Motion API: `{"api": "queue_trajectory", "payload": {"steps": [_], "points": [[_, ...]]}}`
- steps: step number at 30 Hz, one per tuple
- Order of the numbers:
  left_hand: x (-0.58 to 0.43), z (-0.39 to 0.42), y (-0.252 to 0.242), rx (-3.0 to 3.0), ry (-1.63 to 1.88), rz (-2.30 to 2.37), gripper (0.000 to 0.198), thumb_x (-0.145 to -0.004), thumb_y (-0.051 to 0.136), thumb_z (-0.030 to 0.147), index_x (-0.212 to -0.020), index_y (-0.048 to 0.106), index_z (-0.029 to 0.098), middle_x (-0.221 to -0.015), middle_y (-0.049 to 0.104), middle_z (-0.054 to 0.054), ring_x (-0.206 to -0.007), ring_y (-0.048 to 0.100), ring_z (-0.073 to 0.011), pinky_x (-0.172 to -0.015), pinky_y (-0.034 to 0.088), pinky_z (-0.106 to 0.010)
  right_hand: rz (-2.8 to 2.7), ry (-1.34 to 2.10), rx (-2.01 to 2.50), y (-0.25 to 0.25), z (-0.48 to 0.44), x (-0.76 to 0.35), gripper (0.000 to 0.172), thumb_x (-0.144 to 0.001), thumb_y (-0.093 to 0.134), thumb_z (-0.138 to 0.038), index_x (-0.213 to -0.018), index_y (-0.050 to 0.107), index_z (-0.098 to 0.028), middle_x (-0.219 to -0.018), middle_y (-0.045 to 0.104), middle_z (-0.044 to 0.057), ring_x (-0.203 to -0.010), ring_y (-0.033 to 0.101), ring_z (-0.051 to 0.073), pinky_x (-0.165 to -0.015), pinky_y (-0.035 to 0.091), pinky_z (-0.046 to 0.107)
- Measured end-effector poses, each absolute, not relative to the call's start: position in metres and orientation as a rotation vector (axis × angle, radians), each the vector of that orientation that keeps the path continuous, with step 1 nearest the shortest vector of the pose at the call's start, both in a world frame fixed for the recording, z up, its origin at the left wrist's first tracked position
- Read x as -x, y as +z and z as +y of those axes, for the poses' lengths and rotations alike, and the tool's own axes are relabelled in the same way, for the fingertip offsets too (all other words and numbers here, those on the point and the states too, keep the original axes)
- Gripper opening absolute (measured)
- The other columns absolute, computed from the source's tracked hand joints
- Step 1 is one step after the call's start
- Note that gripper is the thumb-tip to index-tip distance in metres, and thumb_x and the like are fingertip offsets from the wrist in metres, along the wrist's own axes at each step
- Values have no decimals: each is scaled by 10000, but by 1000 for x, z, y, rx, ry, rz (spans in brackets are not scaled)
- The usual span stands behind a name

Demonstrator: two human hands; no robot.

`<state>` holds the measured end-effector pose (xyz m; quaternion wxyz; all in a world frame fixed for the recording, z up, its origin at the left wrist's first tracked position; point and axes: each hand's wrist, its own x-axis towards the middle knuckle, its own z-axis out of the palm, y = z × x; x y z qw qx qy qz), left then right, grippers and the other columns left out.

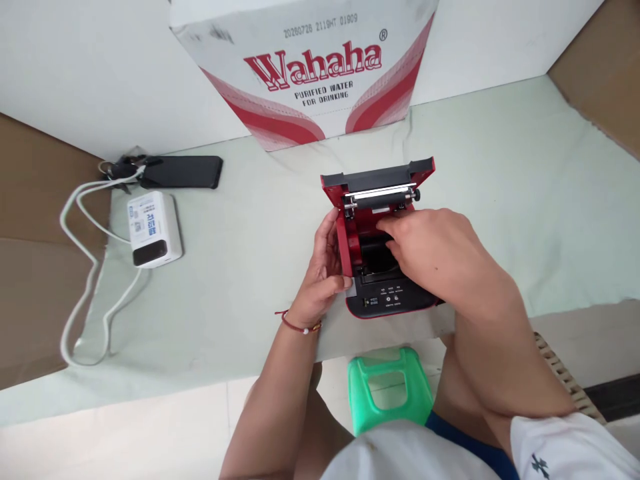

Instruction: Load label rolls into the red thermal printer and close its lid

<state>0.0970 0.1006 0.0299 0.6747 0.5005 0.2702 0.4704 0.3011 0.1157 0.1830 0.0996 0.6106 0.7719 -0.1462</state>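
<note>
Grasping the likely light printer point(369, 257) by its stiff side, a sound hold, the left hand point(323, 277) braced it near the table's point(240, 267) front edge; the right hand's point(430, 247) grip was unclear

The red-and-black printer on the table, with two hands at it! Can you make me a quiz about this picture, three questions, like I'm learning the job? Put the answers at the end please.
1. Pick one. Where are the fingers of the right hand?
a) on the black phone
b) in the red-and-black printer
c) on the green stool

2. True or false: the printer's lid is closed.

3. Fill in the blank: the big red word on the white-and-red box is ______.

Key:
1. b
2. False: the lid stands open.
3. Wahaha
</note>
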Motion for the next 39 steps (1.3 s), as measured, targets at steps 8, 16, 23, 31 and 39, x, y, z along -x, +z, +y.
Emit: {"api": "queue_trajectory", "payload": {"steps": [8, 16, 23, 31, 39], "points": [[-94, 100, 30, -1158, 1055, 646, 1128, -803, 958, 600, -1769, 390, 465, -1930, 328, -16, -1830, 222, -412, -1506, 215, -622, 2198, -427, -1684, 183, 123, -286, 344, -1025, 548, -61, -1170, 823, -210, -1126, 873, 142, -940, 786, 310, -644, 339, 371], [-92, 101, 30, -1183, 1041, 606, 1108, -827, 948, 573, -1773, 377, 488, -1930, 325, -2, -1820, 245, -408, -1501, 218, -630, 2158, -326, -1734, 175, 125, -283, 361, -1011, 523, -63, -1176, 822, -181, -1102, 867, 162, -898, 782, 299, -619, 320, 362], [-93, 101, 29, -1180, 1057, 613, 1109, -814, 965, 579, -1762, 396, 491, -1924, 324, 4, -1824, 222, -409, -1508, 186, -632, 2296, -337, -1766, 181, 112, -295, 419, -1046, 543, -136, -1418, 724, -202, -1272, 831, 156, -808, 742, 263, -632, 359, 355], [-92, 100, 29, -1192, 1044, 634, 1098, -834, 941, 593, -1767, 370, 497, -1925, 336, 3, -1817, 252, -419, -1491, 245, -643, 2676, -921, -2012, 220, 84, -352, 397, -1083, 566, -419, -1403, 785, -336, -1103, 793, 67, -807, 686, 253, -719, 532, 386], [-91, 103, 23, -1163, 1057, 616, 1102, -813, 963, 584, -1756, 398, 513, -1905, 377, 3, -1797, 299, -408, -1486, 262, -634, 1868, -869, -2978, 182, 130, -406, 314, -1055, 593, -344, -769, 648, -226, -673, 468, 10, -670, 440, 166, -649, 373, 388]]}}
